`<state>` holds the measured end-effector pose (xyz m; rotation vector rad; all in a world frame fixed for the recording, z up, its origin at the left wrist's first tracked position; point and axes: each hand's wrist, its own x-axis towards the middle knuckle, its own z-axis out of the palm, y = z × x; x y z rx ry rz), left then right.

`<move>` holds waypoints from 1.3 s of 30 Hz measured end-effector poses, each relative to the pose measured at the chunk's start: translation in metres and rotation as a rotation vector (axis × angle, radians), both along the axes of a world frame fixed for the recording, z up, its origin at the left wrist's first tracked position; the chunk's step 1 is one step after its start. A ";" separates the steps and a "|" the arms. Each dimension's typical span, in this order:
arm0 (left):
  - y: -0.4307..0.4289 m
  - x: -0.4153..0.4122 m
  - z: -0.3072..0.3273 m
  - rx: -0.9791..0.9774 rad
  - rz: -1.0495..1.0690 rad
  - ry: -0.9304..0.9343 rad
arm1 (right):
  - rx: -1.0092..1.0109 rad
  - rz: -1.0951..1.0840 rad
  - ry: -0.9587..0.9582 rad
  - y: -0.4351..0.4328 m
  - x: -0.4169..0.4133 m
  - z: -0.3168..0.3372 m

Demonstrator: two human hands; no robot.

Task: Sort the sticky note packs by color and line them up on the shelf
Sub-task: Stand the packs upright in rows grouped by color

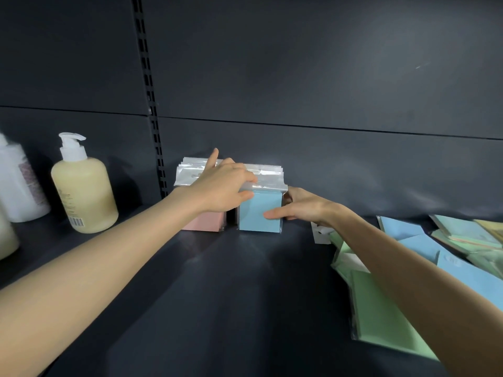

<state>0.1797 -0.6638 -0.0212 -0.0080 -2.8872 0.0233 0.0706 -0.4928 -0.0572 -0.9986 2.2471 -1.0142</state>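
Observation:
Two upright rows of sticky note packs stand against the shelf's back wall: a pink row (205, 222) on the left and a blue row (258, 213) beside it. My left hand (226, 186) reaches over the pink row and pinches the clear plastic top of the front blue pack. My right hand (302, 205) grips the blue row's right side, with the thumb across the front face. To the right lies a loose heap: green packs (381, 311), blue packs (424, 246) and a few yellowish ones (487, 225).
A cream pump bottle (83, 186) and a white bottle (19, 183) stand at the left on the dark shelf (217, 295). A slotted upright (152, 104) runs down the back panel behind the pink row.

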 end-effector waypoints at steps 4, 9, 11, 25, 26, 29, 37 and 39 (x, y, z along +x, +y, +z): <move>0.002 -0.001 -0.002 -0.010 0.002 -0.004 | 0.034 0.017 0.064 0.004 -0.002 0.001; -0.001 -0.001 -0.005 -0.023 -0.006 0.030 | 0.040 -0.038 0.200 0.002 0.004 -0.001; -0.001 -0.001 -0.005 -0.033 -0.012 0.045 | 0.060 -0.064 0.252 -0.002 0.003 -0.004; 0.000 0.002 -0.007 -0.049 -0.028 0.053 | 0.124 -0.167 0.352 -0.008 0.005 -0.007; 0.000 0.002 -0.008 -0.056 -0.026 0.055 | 0.124 -0.167 0.350 -0.008 0.006 -0.007; 0.002 0.003 -0.010 -0.081 -0.017 0.050 | 0.117 -0.164 0.334 -0.004 0.009 -0.005; 0.002 0.002 -0.009 -0.079 -0.030 0.058 | 0.139 -0.182 0.383 0.001 0.018 0.001; 0.001 0.003 -0.009 -0.089 -0.032 0.066 | 0.159 -0.182 0.416 0.001 0.021 0.002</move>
